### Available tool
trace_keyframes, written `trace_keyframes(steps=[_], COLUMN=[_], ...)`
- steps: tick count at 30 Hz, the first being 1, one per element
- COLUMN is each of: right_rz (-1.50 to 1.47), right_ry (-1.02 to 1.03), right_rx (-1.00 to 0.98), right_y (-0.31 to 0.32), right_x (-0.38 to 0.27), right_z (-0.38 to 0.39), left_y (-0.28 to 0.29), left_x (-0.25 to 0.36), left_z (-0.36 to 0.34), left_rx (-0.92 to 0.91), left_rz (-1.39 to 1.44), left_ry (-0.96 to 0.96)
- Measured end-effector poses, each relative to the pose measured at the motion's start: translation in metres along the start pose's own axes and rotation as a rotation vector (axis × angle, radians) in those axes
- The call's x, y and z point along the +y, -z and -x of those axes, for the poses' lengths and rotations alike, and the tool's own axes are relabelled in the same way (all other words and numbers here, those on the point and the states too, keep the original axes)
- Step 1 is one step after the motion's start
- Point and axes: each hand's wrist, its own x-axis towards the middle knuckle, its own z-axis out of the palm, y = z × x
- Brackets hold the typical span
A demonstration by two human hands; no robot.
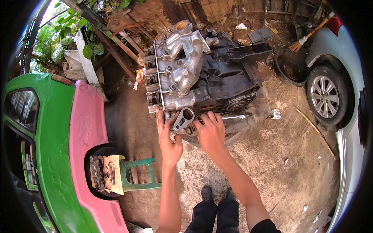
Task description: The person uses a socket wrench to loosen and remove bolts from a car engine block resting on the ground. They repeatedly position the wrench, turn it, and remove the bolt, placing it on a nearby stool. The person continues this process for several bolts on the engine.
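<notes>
A large engine [221, 70] with a silver intake manifold [188, 62] rests on the ground ahead of me. At its near end is a grey teardrop-shaped metal bracket [179, 125] with one big round hole and smaller openings. My left hand [169, 145] grips the bracket's left side, its thumb below and one finger stretched along the engine's edge. On the other side my right hand [211, 134] has curled fingers, the thumb at the bracket's right edge. A silver wrench [235, 117] sticks out to the right of these fingers; whether they touch it is hidden.
A green and pink car body [87, 116] stands at left, beside a green plastic stool [138, 174] bearing cardboard and small metal parts. On the right are a silver car [349, 139], a black basin [290, 68], a broom [311, 33] and a thin stick [315, 132].
</notes>
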Motion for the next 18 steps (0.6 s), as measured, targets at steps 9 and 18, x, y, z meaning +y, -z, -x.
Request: trace_keyframes(steps=[9,18], right_rz=[-0.499,-1.587], right_ry=[-0.467,-0.865], right_rx=[0.122,0.255], right_y=[-0.021,-0.091], right_x=[0.008,-0.049], right_z=[0.027,0.039], left_y=[0.001,-0.001], left_x=[0.001,0.001], left_z=[0.001,0.001], left_rx=[-0.003,0.017], left_rz=[0.016,0.022], left_ry=[0.027,0.037])
